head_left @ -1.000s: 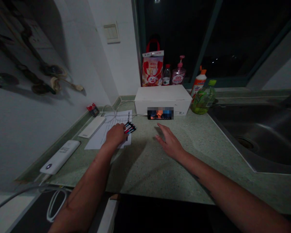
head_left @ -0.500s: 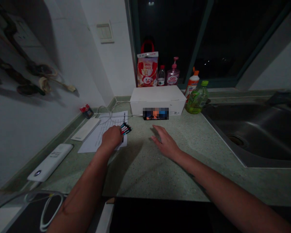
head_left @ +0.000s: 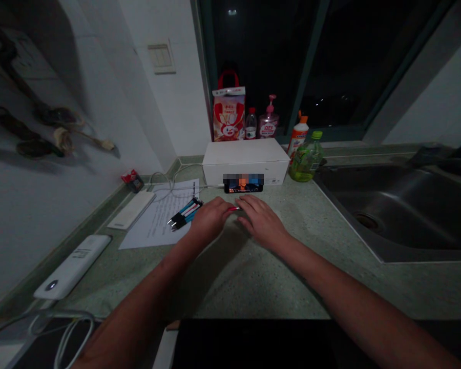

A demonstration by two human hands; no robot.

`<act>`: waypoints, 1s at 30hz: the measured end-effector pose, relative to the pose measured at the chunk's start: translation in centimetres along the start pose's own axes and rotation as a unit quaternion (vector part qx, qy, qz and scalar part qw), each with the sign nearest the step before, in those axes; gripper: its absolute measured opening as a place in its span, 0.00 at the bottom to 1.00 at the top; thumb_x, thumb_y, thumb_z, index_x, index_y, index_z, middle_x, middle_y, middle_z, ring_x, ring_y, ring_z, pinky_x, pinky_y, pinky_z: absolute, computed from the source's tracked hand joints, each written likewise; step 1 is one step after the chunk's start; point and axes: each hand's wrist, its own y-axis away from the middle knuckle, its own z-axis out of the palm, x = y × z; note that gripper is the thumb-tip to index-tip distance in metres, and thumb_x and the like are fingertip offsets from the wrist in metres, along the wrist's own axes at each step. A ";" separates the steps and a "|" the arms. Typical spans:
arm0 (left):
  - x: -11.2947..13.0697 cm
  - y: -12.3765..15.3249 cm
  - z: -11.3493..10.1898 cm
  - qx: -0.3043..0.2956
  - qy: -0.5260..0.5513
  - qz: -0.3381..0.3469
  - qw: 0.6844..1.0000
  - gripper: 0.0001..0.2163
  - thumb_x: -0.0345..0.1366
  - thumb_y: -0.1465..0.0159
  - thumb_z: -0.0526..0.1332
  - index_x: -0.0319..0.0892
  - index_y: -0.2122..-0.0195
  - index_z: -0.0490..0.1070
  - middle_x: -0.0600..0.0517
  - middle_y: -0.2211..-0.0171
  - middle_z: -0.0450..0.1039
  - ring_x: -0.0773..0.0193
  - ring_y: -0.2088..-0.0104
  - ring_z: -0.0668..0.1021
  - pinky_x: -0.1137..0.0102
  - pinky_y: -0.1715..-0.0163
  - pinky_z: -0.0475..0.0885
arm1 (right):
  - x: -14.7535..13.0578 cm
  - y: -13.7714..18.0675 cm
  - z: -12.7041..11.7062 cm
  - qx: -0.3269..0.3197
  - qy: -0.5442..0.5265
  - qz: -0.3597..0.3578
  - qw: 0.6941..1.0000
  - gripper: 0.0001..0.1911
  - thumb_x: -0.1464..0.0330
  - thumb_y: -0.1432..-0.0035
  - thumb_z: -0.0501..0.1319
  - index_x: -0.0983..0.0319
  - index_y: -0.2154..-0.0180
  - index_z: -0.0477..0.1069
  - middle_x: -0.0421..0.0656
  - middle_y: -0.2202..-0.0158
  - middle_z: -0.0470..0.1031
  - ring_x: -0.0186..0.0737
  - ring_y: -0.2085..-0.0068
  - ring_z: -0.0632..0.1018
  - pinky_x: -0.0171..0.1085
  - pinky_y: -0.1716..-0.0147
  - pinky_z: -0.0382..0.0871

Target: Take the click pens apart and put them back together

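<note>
A bundle of pens [head_left: 184, 213] with black, red and blue ends lies on a printed sheet of paper [head_left: 153, 225] on the green speckled counter [head_left: 253, 277]. My left hand [head_left: 209, 219] is just right of the bundle and pinches one red pen [head_left: 234, 208]. My right hand [head_left: 262, 221] meets it at the pen's other end, fingers on it. A phone [head_left: 243, 187] with a lit screen leans against a white box [head_left: 243, 159] right behind both hands.
A power bank [head_left: 71, 266] and a white flat device [head_left: 131, 209] lie along the left wall, with cables [head_left: 169, 180]. Behind the box stand a red bag [head_left: 228, 113], bottles [head_left: 269, 123] and a green bottle [head_left: 306, 159]. A steel sink [head_left: 403, 210] fills the right.
My left hand left the pen bundle on the paper and moved right with a red pen. My right hand shifted forward to meet it.
</note>
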 end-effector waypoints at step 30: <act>0.2 -0.1 4.0 0.013 0.237 -0.086 0.968 0.14 0.35 0.28 0.56 0.42 0.67 0.80 0.50 0.70 0.81 0.58 0.66 0.80 0.62 0.59 0.74 | 3.7 0.6 -1.2 -0.097 -0.038 0.059 0.993 0.13 0.65 0.26 0.57 0.55 0.51 0.81 0.46 0.57 0.83 0.47 0.55 0.82 0.44 0.55 0.74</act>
